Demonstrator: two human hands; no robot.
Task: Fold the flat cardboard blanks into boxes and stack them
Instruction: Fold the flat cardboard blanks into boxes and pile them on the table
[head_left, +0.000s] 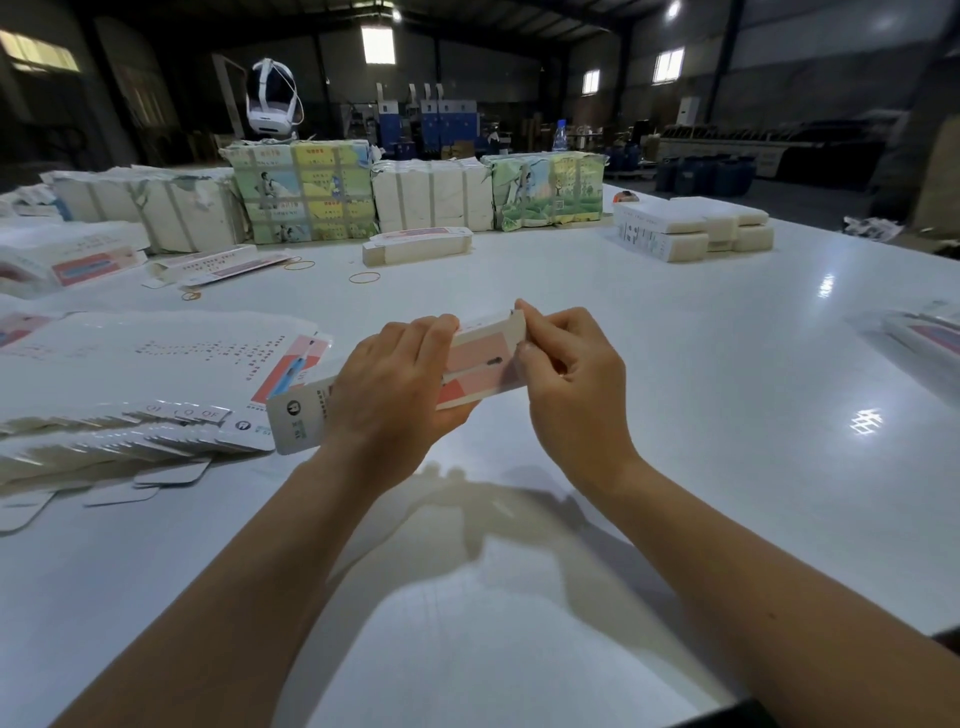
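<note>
A fanned pile of flat blanks (130, 431) lies at the left of the white table (727, 374). The left hand (395, 389) grips a half-folded box (478, 358) above the table, and the right hand (571, 374) pinches its end flap. Wrapped bundles (306, 192) line the far edge, with a dim warehouse behind them.

dim warehouse | glossy white table (675, 364) | bright high windows (377, 44)

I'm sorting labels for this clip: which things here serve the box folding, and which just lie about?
Job: box blank gripped by left hand and right hand; fanned flat blanks; folded boxes.
Lying about: rubber bands; headset; water bottle.
</note>
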